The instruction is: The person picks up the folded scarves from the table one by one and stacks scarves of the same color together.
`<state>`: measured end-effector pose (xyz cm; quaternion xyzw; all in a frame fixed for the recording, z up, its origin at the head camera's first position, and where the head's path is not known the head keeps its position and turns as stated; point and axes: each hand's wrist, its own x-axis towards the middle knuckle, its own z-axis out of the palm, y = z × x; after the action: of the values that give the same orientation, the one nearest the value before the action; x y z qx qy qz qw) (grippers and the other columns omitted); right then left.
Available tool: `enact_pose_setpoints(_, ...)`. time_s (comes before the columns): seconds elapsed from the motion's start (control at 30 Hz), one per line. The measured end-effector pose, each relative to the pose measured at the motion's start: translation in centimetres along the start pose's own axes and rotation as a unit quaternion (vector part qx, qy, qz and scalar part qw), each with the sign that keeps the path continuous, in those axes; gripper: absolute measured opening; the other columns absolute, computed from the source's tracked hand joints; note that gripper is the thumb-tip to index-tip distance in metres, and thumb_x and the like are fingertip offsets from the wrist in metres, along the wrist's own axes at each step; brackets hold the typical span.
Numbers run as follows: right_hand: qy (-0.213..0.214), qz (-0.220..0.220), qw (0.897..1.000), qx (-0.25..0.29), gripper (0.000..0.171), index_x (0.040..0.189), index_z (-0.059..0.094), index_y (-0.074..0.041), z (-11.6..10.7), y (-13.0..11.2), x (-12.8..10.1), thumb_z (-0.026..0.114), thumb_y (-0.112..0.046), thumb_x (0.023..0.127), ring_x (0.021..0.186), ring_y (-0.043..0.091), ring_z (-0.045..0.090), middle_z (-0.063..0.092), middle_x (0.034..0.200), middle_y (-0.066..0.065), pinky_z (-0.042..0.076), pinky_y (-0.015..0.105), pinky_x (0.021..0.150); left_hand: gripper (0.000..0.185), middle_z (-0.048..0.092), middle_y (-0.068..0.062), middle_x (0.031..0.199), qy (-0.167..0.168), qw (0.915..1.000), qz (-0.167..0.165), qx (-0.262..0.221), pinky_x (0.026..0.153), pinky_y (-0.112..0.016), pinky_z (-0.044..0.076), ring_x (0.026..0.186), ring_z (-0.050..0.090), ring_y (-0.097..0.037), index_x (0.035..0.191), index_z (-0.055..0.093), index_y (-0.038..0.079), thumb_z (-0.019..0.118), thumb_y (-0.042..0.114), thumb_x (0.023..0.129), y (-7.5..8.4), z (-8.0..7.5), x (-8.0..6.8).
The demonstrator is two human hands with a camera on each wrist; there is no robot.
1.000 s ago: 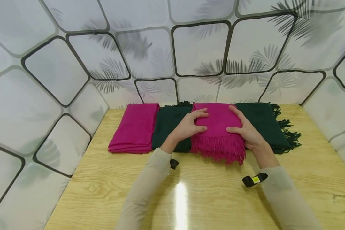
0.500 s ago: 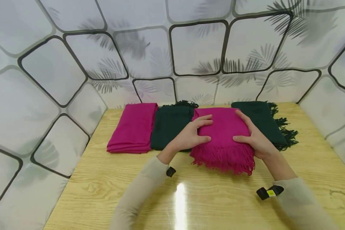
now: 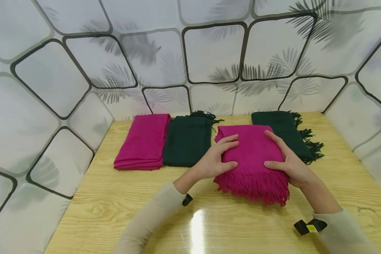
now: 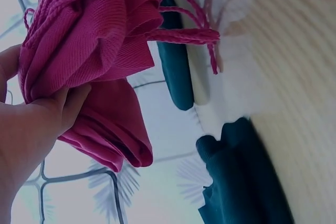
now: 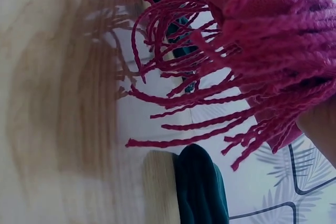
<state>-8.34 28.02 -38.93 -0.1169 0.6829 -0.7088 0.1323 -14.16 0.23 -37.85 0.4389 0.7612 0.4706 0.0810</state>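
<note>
Both hands, L (image 3: 214,160) & R (image 3: 290,164), grip folded fringed magenta scarf (image 3: 251,155) above worktop (image 3: 114,211); 3 folded scarves already lie in row behind.

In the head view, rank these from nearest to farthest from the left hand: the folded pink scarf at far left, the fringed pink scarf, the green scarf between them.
1. Fringed pink scarf: gripped by the left hand at its left edge.
2. Green scarf: just left of that hand, beyond it.
3. Folded pink scarf: farthest, at the row's left end.
</note>
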Motion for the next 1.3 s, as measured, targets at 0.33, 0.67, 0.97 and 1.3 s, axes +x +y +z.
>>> enact_pose_setpoints(0.33,-0.016,-0.003,1.000,0.012,0.083,0.160,0.008,-0.030,-0.5,1.3,-2.5,0.052,0.003,0.098,0.124,0.012,0.049,0.020,0.151,0.005,0.056,0.038,0.087,0.064,0.024,-0.013,0.161,-0.018,0.9994,0.028,0.010,0.106,-0.026,0.041,0.147,0.027,-0.027,0.146,0.043,-0.005,0.071,0.010,0.090,0.0,2.4,-0.5)
enact_pose_setpoints(0.67,-0.037,-0.010,0.999,0.003,0.083,0.160,0.008,-0.024,-1.2,2.3,-4.9,0.051,0.007,0.097,0.123,0.012,0.053,0.029,0.149,0.005,0.056,0.038,0.089,0.067,0.014,-0.017,0.163,-0.074,0.9919,0.060,0.084,0.111,-0.027,0.036,0.149,0.020,-0.028,0.147,0.043,-0.002,0.074,0.015,0.090,0.6,4.4,-1.0)
enact_pose_setpoints(0.97,-0.102,-0.005,0.995,0.012,0.078,0.160,0.008,-0.016,-2.6,2.7,-6.7,0.045,0.012,0.098,0.127,0.019,0.055,0.035,0.151,0.006,0.054,0.040,0.093,0.068,0.001,-0.015,0.165,-0.142,0.9795,0.057,0.131,0.108,-0.017,0.034,0.151,0.013,-0.024,0.150,0.037,-0.001,0.069,0.018,0.094,1.3,5.8,-1.5)
enact_pose_setpoints(1.3,-0.124,0.057,0.989,-0.061,0.072,0.159,0.019,-0.013,-3.9,3.2,-7.6,0.053,0.003,0.098,0.123,0.018,0.058,0.025,0.153,-0.011,0.055,0.041,0.091,0.069,-0.005,-0.014,0.166,-0.234,0.9573,0.008,0.170,0.111,-0.016,0.027,0.152,0.011,-0.020,0.155,0.027,0.001,0.059,0.026,0.100,1.0,7.3,-1.7)
